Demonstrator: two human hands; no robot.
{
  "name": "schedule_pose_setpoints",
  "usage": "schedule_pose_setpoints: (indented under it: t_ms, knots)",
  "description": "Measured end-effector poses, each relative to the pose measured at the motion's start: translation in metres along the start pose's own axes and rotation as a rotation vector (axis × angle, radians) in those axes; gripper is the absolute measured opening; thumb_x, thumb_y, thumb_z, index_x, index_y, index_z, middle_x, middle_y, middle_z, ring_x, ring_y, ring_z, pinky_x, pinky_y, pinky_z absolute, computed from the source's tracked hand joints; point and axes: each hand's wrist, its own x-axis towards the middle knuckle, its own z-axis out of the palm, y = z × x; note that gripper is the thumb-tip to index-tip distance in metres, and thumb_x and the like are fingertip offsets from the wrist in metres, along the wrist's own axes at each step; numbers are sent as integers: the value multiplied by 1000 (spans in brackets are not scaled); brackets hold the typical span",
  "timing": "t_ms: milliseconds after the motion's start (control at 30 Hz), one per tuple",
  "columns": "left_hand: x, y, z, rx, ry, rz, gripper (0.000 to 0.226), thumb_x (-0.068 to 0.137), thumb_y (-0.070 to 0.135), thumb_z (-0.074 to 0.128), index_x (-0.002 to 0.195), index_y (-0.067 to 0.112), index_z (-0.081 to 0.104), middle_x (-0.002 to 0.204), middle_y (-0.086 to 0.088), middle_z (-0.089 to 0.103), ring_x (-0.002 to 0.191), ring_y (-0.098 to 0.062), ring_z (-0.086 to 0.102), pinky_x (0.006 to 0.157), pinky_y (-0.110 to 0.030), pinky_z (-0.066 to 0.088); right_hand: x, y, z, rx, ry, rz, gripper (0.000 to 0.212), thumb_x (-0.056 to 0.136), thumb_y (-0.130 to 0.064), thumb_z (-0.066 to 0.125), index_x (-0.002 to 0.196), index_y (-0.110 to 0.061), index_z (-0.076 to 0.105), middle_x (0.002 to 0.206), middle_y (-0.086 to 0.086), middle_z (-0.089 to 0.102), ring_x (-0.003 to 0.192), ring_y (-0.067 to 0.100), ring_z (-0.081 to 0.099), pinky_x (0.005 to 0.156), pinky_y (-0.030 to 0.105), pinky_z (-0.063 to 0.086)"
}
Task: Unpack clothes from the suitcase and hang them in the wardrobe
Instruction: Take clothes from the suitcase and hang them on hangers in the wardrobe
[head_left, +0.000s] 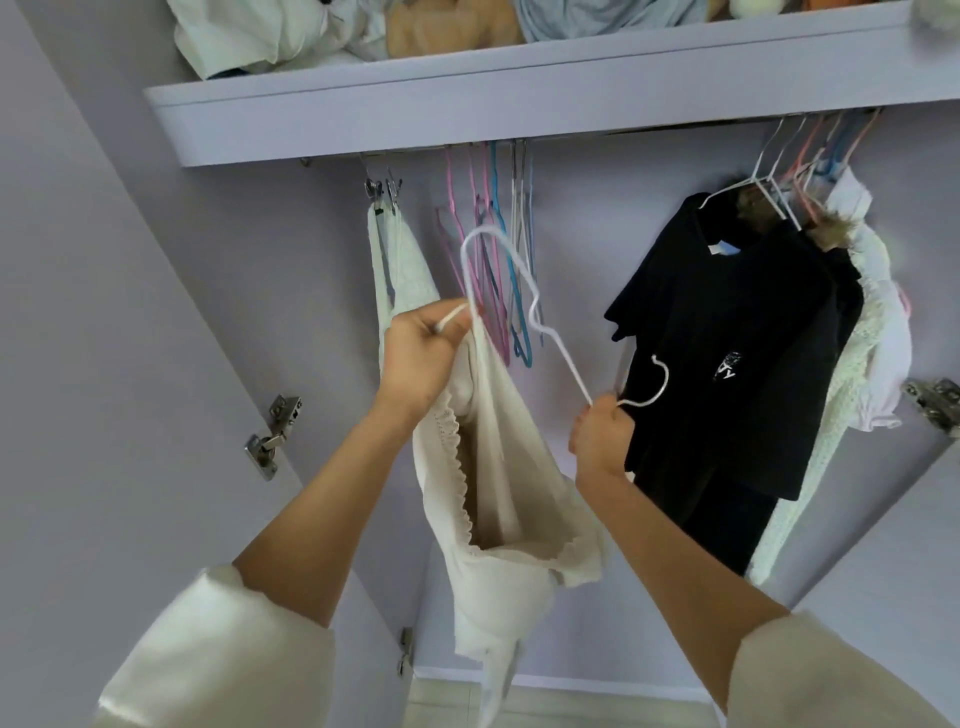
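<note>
A cream lace-trimmed garment (511, 525) hangs from my left hand (418, 353), which grips its top together with one end of a white wire hanger (524, 280). My right hand (602, 436) pinches the hanger near its hook, in front of a black T-shirt (727, 353). The hanger stretches between both hands, tilted, below the wardrobe rail (415, 153). Part of the hanger's end is hidden inside my left fist.
Several pink, blue and white empty hangers (493, 270) hang mid-rail. A white garment (400, 260) hangs at the left, white knitted clothes (862, 332) at the right. The shelf (467, 109) above holds bundled fabrics. Open doors with hinges (272, 436) flank both sides.
</note>
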Motion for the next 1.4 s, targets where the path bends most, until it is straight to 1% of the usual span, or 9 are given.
schedule_pose_setpoints:
  t_ms: [100, 167, 333, 500, 933, 1033, 1133, 1267, 1400]
  knots:
    - [12, 5, -11, -90, 86, -35, 20, 87, 7, 63, 74, 20, 71, 74, 6, 63, 70, -4, 56, 74, -18, 48, -4, 29, -22, -280, -33, -162, 47, 102, -24, 30, 55, -17, 28, 51, 0, 29, 40, 9, 29, 47, 27, 27]
    - [18, 4, -22, -64, 115, -68, 10, 87, 11, 64, 84, 14, 73, 83, 5, 67, 80, -8, 60, 84, -23, 49, 0, 36, -39, -448, -43, -254, 51, 102, -26, 28, 53, -12, 32, 51, 3, 31, 46, 15, 29, 52, 29, 27]
    - [15, -23, -42, 612, 70, 38, 14, 88, 22, 62, 93, 20, 75, 95, -5, 71, 88, -24, 64, 84, -27, 49, 27, 27, -66, -833, 78, -433, 53, 101, -33, 23, 58, -7, 41, 59, 18, 54, 59, 37, 55, 59, 43, 48]
    - [7, -31, -30, 817, 74, -18, 20, 91, 30, 59, 106, 26, 70, 104, -8, 69, 97, -32, 60, 77, -33, 47, 41, 9, -59, -796, 90, -545, 51, 103, -24, 26, 53, -13, 26, 48, 4, 31, 45, 21, 33, 46, 32, 25]
    - [4, -35, -16, 442, 20, -179, 14, 83, 28, 67, 73, 19, 72, 76, -3, 70, 80, -19, 63, 78, -29, 51, 39, 10, -63, -1109, -92, -618, 46, 102, -23, 29, 58, -10, 35, 53, 9, 48, 55, 25, 46, 56, 36, 34]
    - [1, -32, -8, 333, -30, -184, 18, 88, 26, 63, 78, 13, 71, 79, -3, 63, 79, -15, 55, 77, -24, 42, 31, 13, -55, -1180, -195, -689, 50, 99, -37, 20, 53, -19, 26, 48, -5, 34, 49, 20, 41, 56, 31, 30]
    - [-1, -26, -4, 279, -151, -227, 11, 88, 33, 60, 88, 32, 71, 103, 6, 67, 98, -14, 59, 91, -27, 46, 29, 7, -44, -1114, -174, -708, 50, 102, -28, 26, 53, -20, 22, 48, -5, 28, 53, 24, 42, 57, 32, 31]
    - [2, -38, -18, 583, -155, -173, 34, 88, 42, 57, 119, 28, 61, 116, 3, 61, 111, -18, 56, 96, -33, 44, 29, -7, -40, -1072, -106, -695, 50, 103, -23, 27, 53, -16, 22, 48, -2, 30, 54, 26, 42, 58, 30, 28]
    - [-12, -66, -25, 817, -487, -187, 55, 85, 44, 63, 135, 28, 46, 133, -1, 50, 126, -22, 45, 104, -39, 39, 27, -13, -36, -1112, -95, -762, 49, 102, -24, 28, 54, -17, 23, 52, 6, 38, 57, 35, 50, 57, 36, 37]
